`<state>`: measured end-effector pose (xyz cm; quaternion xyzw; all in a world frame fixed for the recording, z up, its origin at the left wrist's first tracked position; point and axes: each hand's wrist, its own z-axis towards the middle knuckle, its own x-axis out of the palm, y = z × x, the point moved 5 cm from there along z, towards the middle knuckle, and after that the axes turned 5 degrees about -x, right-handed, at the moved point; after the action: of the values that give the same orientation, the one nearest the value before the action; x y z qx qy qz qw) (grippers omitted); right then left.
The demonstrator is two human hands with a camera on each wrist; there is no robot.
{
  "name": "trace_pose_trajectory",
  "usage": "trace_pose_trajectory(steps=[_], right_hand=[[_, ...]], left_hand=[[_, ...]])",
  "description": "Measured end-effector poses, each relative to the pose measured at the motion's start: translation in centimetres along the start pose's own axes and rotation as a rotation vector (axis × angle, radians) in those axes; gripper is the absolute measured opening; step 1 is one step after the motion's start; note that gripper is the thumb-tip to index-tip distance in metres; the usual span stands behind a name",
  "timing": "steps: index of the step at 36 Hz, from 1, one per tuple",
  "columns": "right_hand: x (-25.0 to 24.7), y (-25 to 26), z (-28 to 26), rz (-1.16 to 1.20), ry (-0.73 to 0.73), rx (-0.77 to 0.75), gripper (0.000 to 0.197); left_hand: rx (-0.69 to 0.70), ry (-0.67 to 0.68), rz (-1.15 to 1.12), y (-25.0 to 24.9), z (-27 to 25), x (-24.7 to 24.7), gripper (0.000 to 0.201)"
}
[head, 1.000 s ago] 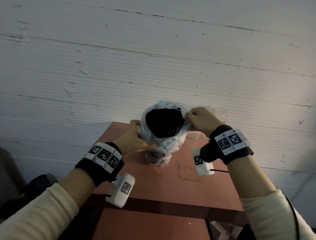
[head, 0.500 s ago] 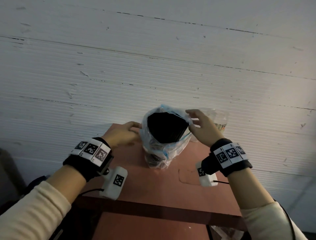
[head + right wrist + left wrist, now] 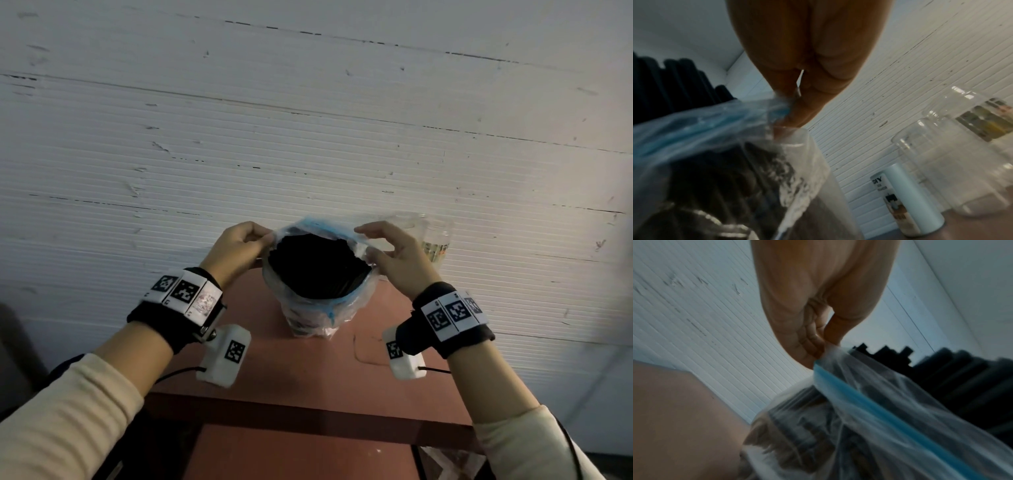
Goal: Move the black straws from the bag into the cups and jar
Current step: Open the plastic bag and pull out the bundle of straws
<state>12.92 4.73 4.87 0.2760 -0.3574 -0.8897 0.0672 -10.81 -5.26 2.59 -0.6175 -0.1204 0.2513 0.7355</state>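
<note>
Clear plastic bag with a blue zip strip (image 3: pixel 317 301) stands upright on the reddish-brown table (image 3: pixel 308 370), mouth held open, packed with black plastic straws (image 3: pixel 315 263) that head view shows only as a dark mass; single straws can't be made out there. Left hand (image 3: pixel 236 248) pinches the bag's left rim between thumb and fingers; left wrist view confirms it, fingertips (image 3: pixel 813 345) closed on the film right above the blue strip, straw ends (image 3: pixel 884 352) poking up beyond, whole frame motion-blurred. Right hand (image 3: pixel 394 253) pinches the right rim; in head view the other fingers look loosely spread, right wrist view shows fingertips (image 3: pixel 795 110) clamped on the blue edge, hand dark and soft-focus. Head view hides most of what's behind the right hand: only the top of a clear glass jar with a yellowish label (image 3: pixel 433 240) shows past the wrist, against the white ribbed wall (image 3: pixel 308 137). Right wrist view gives more: the jar (image 3: pixel 982 123), a clear plastic cup (image 3: pixel 945 170) just beside it, and a pale cylindrical container with printed text (image 3: pixel 908 199) near the wall, text only partly readable. Bag bottom is cut off in both wrist views. Table's front edge is cut by the forearms in cream sleeves (image 3: pixel 68 421).
</note>
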Motion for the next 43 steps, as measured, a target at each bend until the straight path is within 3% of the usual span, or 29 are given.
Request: trace_pose_trajectory(steps=[5, 7, 9, 11, 14, 18, 20, 23, 28, 31, 34, 38, 43], right_hand=[[0.2, 0.0, -0.4, 0.045, 0.015, 0.021, 0.034], [0.0, 0.1, -0.6, 0.045, 0.011, 0.02, 0.025], [-0.2, 0.3, -0.7, 0.026, 0.005, 0.016, 0.013], [-0.3, 0.6, -0.6, -0.041, 0.006, -0.015, 0.014], [-0.3, 1.2, -0.4, -0.132, 0.004, -0.045, 0.023], [-0.1, 1.7, -0.5, -0.099, 0.033, -0.083, 0.011], [-0.1, 2.0, -0.7, -0.065, 0.05, -0.127, 0.022], [0.0, 2.5, -0.8, -0.142, 0.042, -0.22, 0.018], [0.2, 1.8, -0.9, -0.198, -0.007, -0.181, 0.022], [0.4, 2.0, -1.1, -0.242, -0.001, -0.176, 0.017], [0.7, 2.2, -1.0, -0.318, 0.042, -0.178, 0.018], [1.2, 2.6, -0.5, -0.387, 0.062, -0.176, 0.02], [1.6, 2.7, 0.3, -0.321, 0.13, -0.123, 0.022]], left_hand=[[-0.037, 0.051, -0.005, 0.3, -0.4, 0.1, 0.017], [-0.042, 0.115, -0.01, 0.0, -0.9, 0.4, 0.011], [-0.025, 0.182, 0.009, -0.4, -1.3, 0.6, 0.02], [0.009, 0.25, 0.049, -0.9, -1.7, 1.1, 0.033], [0.05, 0.303, 0.095, -1.6, -2.2, 1.8, 0.036], [0.175, 0.23, 0.23, -2.2, -2.3, 1.6, 0.038], [0.228, 0.195, 0.287, -2.5, -2.3, 1.5, 0.036], [0.271, 0.209, 0.322, -2.6, -2.6, 1.8, 0.031], [0.322, 0.203, 0.387, -2.8, -2.8, 1.9, 0.016], [0.365, 0.173, 0.463, -2.8, -2.5, 1.8, 0.019], [0.382, 0.144, 0.48, -3.0, -2.3, 1.8, 0.027], [0.398, 0.148, 0.496, -3.2, -2.2, 2.4, 0.01], [0.351, 0.236, 0.464, -2.8, -1.7, 2.5, 0.023]])
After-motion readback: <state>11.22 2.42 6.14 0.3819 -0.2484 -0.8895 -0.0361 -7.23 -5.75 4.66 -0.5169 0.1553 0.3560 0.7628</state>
